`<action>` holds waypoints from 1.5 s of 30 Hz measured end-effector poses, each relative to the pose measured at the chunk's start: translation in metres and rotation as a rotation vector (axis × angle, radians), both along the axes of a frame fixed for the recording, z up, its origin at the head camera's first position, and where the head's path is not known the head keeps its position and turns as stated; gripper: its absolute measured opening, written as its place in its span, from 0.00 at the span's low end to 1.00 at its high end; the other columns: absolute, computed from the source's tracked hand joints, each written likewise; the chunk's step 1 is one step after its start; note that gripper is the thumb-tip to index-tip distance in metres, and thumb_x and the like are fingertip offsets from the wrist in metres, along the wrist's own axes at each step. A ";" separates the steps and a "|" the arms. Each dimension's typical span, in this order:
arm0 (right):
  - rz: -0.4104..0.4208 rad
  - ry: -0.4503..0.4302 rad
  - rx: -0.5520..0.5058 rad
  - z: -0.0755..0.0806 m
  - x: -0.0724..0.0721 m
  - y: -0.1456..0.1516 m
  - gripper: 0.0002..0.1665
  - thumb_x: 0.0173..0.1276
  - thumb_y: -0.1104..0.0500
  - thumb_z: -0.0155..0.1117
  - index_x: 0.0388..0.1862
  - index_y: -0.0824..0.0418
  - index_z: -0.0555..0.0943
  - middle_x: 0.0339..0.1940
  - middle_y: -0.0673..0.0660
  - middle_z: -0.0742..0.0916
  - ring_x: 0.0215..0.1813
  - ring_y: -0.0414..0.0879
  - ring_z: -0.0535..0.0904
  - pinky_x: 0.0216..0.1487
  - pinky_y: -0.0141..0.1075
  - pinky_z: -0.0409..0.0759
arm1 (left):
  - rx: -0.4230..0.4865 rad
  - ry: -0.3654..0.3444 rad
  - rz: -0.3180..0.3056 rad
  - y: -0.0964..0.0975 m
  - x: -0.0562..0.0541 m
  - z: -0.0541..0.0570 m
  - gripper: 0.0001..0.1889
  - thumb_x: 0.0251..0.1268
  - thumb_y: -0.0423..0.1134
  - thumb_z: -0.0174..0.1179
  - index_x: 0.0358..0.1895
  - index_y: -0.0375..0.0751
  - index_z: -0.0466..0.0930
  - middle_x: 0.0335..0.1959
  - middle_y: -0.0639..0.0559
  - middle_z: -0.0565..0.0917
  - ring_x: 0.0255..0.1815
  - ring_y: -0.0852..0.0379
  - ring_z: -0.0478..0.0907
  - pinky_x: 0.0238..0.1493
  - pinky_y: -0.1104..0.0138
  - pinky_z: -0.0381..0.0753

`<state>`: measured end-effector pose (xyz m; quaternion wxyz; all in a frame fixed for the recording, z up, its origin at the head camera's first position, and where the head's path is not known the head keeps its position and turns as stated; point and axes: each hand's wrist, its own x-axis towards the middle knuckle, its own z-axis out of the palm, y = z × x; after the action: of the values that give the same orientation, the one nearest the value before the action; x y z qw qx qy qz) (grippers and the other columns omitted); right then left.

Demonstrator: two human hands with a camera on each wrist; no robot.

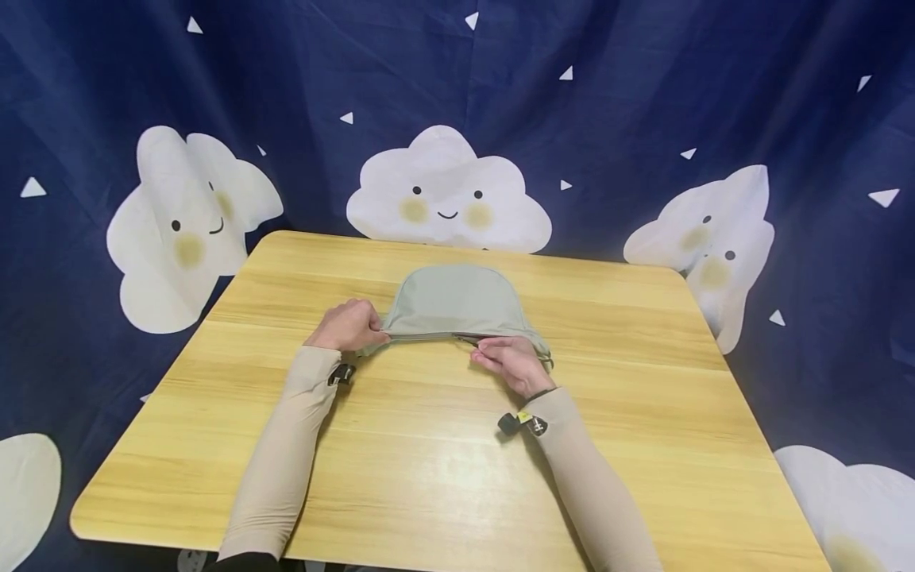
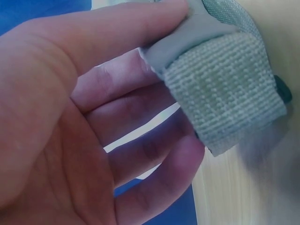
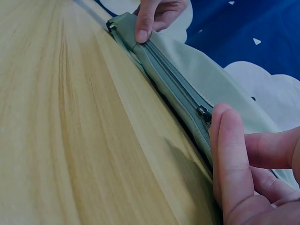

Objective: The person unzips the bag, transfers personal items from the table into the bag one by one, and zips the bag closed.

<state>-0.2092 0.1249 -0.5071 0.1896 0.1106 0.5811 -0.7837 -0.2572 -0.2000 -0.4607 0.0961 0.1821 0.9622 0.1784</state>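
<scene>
A pale grey-green waist bag (image 1: 457, 300) lies on the wooden table, its zipper edge toward me. My left hand (image 1: 348, 325) pinches the bag's left end between thumb and fingers. In the left wrist view a band of woven webbing strap (image 2: 225, 89) hangs beside those fingers. At the zipper's right part, my right hand (image 1: 513, 362) pinches the zipper pull, which its fingertips mostly hide. The dark zipper slider (image 3: 204, 114) shows just beyond these fingers in the right wrist view. Between the slider and the left hand, the zipper line (image 3: 171, 72) looks closed.
The wooden table (image 1: 436, 469) has rounded corners and stretches around the bag on all sides. Behind it hangs a dark blue curtain (image 1: 307, 71) with white clouds and triangles. Small wrist cameras sit on both sleeved forearms. A buckle (image 1: 547, 361) is at the bag's right end.
</scene>
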 end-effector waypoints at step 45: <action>0.009 0.023 0.012 0.000 0.006 0.011 0.20 0.76 0.76 0.50 0.64 0.85 0.69 0.33 0.56 0.90 0.39 0.42 0.90 0.49 0.28 0.86 | 0.026 -0.009 0.006 -0.001 0.001 0.001 0.29 0.62 0.47 0.72 0.11 0.53 0.61 0.12 0.61 0.57 0.17 0.61 0.54 0.22 0.66 0.55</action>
<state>-0.2034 0.1356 -0.5068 0.1857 0.1001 0.5886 -0.7804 -0.2558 -0.2010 -0.4598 0.0974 0.1795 0.9599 0.1919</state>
